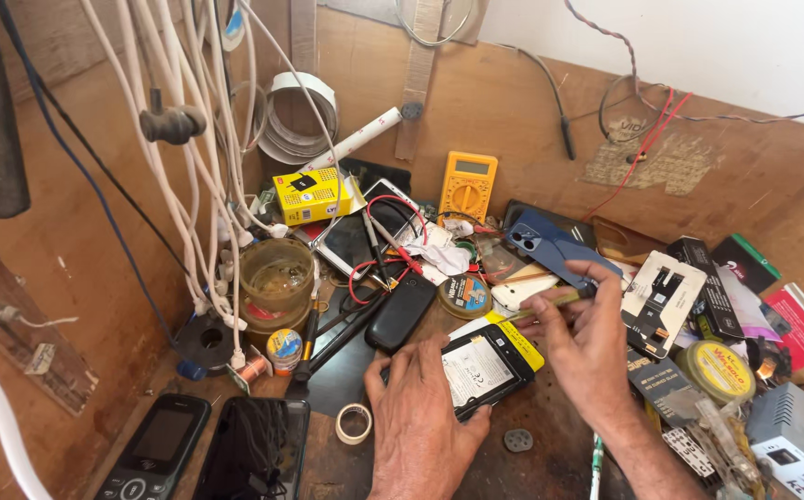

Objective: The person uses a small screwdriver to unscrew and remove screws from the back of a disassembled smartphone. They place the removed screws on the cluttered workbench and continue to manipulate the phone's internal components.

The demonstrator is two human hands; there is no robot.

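The phone battery [487, 368], a black slab with a white label and a yellow edge strip, lies flat on the wooden workbench [550, 444] near the front middle, tilted so its yellow end points up and to the right. The left hand [417, 407] rests palm down on its lower left side, fingers curled over the near edge and thumb at its bottom corner, pinning it rather than lifting it. The right hand [585, 347] sits just beside the battery's upper right end, fingers pinched shut around a thin yellowish stick-like tool [550, 301] whose tip points left above the yellow strip; whether the tip touches the battery I cannot tell. Just behind lie a black handset [402, 313], a round solder tin [465, 296] and a blue phone [554, 248]. A tape roll [355, 423] lies left of the left wrist
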